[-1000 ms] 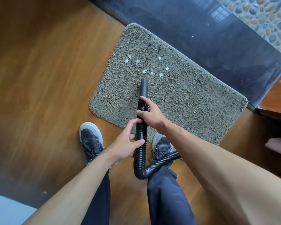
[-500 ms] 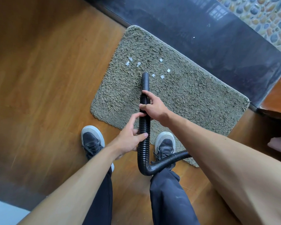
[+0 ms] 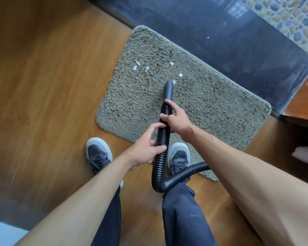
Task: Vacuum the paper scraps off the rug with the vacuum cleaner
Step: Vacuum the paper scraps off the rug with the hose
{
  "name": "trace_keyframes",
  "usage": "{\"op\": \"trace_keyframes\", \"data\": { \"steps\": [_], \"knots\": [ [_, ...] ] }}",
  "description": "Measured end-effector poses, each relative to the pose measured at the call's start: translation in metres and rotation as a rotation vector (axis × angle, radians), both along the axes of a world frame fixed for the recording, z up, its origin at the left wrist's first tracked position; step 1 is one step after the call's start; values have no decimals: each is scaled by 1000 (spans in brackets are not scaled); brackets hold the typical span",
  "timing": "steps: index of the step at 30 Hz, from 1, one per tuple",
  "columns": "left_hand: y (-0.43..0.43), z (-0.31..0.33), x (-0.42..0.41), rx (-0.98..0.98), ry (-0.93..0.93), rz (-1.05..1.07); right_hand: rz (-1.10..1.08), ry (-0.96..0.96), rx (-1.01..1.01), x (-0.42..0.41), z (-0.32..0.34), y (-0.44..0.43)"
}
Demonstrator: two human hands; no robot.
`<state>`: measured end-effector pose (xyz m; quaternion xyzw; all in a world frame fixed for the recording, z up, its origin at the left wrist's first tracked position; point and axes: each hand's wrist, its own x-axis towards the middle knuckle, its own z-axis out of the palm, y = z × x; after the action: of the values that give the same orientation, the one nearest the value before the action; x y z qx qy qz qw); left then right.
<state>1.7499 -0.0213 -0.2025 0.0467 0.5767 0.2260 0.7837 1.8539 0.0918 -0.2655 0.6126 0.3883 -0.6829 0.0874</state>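
Now my left hand [image 3: 146, 150] and right hand [image 3: 176, 119] both curl around the hose [image 3: 162, 139], but I fear the nozzle [image 3: 169, 91] may press the near scrap [image 3: 174, 82] deeper into the rug [image 3: 220, 107].

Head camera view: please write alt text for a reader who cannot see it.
A person's right hand and left hand grip a black ribbed vacuum hose, its nozzle pointing at a shaggy grey rug on a wooden floor. Small white paper scraps lie on the rug, one right beside the nozzle tip, the others farther off.
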Motion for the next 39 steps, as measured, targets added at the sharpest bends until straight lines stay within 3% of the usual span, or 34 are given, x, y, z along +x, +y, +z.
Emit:
{"op": "trace_keyframes", "data": {
  "steps": [17, 39],
  "knots": [
    [26, -5, 17, 53, 16, -83, -113, 10, 24, 25, 3, 18],
    [42, -16, 4, 105, 123, 45, 45, 24, 72, -13, 1, 53]
  ]
}}
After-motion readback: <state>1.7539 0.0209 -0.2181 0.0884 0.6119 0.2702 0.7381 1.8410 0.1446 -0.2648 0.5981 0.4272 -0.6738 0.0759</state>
